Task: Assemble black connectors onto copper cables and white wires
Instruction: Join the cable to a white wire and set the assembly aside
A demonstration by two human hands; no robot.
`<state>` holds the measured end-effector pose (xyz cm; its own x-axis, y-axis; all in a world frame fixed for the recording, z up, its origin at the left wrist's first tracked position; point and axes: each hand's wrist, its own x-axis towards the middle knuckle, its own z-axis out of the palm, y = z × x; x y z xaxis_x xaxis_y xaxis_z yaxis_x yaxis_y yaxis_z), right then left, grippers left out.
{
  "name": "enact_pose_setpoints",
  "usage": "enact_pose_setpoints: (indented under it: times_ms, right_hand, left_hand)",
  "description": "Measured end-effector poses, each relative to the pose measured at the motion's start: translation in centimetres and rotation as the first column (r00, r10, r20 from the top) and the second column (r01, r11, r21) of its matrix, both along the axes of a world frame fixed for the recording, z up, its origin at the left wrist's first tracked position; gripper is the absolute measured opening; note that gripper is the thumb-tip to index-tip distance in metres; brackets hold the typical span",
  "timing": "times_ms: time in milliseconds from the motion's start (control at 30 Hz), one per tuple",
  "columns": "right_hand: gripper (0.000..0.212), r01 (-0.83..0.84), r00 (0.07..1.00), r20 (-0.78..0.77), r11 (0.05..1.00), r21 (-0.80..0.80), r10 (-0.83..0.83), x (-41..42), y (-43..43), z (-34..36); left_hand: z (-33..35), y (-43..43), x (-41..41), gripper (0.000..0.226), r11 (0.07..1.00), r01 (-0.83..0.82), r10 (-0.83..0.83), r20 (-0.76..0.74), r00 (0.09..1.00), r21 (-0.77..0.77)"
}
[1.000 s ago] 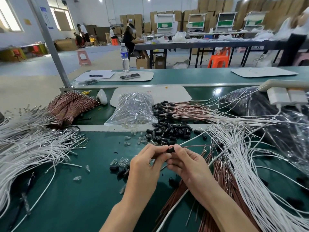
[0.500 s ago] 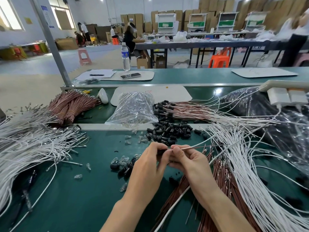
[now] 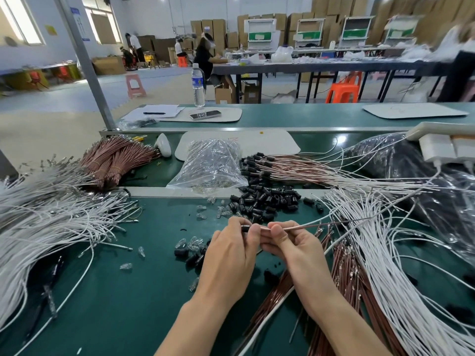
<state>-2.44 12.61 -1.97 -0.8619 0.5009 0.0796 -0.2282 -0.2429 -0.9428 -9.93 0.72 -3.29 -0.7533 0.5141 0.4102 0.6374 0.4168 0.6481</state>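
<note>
We count two bare hands, both just in front of the heap of loose black connectors (image 3: 264,201), which holds several dozen short matte plastic cylinders, too many to number. The left hand (image 3: 231,255) pinches one black connector (image 3: 245,228) between curled thumb and forefinger. The right hand (image 3: 293,247), touching the left, pinches two thin strands side by side: one white wire (image 3: 303,227) and one copper cable (image 3: 359,220). Both run from the connector off to the right of the heap.

Behind the heap lie one crinkled clear plastic bag (image 3: 213,165) and one fanned bundle of finished leads (image 3: 295,170), each tipped with a black cap. Far left of the heap spreads the left mass of white wires (image 3: 38,222), ending in bare metal terminals. Behind and left of the heap is a banded sheaf of copper cables (image 3: 115,160). Right of the heap, the right mass of white wires (image 3: 372,253) sweeps beside loose copper cables (image 3: 347,273) — glossy, thin, metal-tipped. In front and left of the heap sit scattered clear bulbs (image 3: 190,242) — small, rounded, glassy — on the green bench mat (image 3: 115,291).
</note>
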Motion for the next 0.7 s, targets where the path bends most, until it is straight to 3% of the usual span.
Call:
enact_pose_setpoints:
  times_ms: [233, 433, 700]
  right_hand:
    - [0.027, -0.023, 1.000, -0.009, 0.999, 0.027, 0.023, -0.08, -0.06, -0.01]
    - [0.028, -0.037, 0.999, -0.025, 0.999, 0.009, 0.037, 0.03, -0.02, -0.03]
    - [0.027, -0.109, 0.993, -0.058, 0.990, -0.085, 0.104, 0.03, -0.02, -0.10]
  left_hand:
    - [0.25, 0.27, 0.09, 0.040, 0.996, -0.093, 0.094, -0.066, 0.993, 0.018]
    - [0.59, 0.18, 0.35, 0.053, 0.997, -0.076, 0.073, -0.077, 0.994, -0.031]
    - [0.70, 0.30, 0.72, 0.053, 0.999, -0.040, 0.040, -0.002, 0.999, -0.006]
